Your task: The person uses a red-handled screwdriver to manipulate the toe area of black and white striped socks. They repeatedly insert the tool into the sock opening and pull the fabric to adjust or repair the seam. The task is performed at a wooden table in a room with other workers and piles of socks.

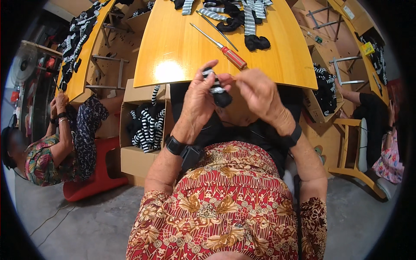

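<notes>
My left hand (194,106) holds a small striped black-and-white knit piece (222,99) with a bunched black end, much like a little sock. It is held up just off the near edge of the yellow table (284,56). Close on its right, my right hand (263,99) has thumb and fingers pinched together; whatever they hold is too small to make out. Just beyond my hands lies a screwdriver (234,58) with a red handle, its shaft pointing away to the left. A thin dark rod (222,34) rests beside it.
Grey-and-black striped knit pieces (250,27) lie at the table's far side. Cardboard boxes of striped pieces stand left (134,161) and right (320,116). A person (56,151) sits at another table on the left, by a red chair (97,173); another person (390,160) sits far right.
</notes>
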The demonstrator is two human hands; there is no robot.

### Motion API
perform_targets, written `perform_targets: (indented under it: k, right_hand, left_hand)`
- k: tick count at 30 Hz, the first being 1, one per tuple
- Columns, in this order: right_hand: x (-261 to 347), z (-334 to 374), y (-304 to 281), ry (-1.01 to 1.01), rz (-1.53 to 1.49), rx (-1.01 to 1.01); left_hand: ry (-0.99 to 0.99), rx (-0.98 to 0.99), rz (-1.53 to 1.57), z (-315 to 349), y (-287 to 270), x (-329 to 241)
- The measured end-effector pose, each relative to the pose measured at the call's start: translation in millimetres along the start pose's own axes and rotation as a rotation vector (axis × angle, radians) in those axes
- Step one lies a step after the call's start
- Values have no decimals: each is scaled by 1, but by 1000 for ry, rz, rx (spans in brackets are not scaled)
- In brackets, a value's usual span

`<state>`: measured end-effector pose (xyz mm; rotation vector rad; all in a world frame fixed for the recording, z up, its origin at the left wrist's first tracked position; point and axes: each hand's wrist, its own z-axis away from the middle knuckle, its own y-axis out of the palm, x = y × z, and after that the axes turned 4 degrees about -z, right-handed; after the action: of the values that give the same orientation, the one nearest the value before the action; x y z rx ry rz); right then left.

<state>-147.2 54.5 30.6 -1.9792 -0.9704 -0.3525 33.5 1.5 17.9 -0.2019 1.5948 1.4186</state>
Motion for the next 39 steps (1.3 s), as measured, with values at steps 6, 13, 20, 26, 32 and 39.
perform_targets:
  k: [6,13,20,26,32,39]
  right_hand:
    - [-37,-53,26,47,448,5]
    - [-44,-56,55,142,400,68]
    - [50,-11,-26,82,3,40]
    - [69,33,-42,63,-31,108]
    - [70,28,-37,74,7,132]
    - [70,40,-41,99,21,203]
  left_hand:
    - [-87,-61,335,-17,-26,-8]
    - [-69,-141,576,-26,-30,-26]
    - [23,-86,729,-38,-62,-36]
    - [35,-64,797,-45,-53,-44]
    - [-10,-63,778,-43,-49,-43]
    - [65,-103,693,-41,-50,-41]
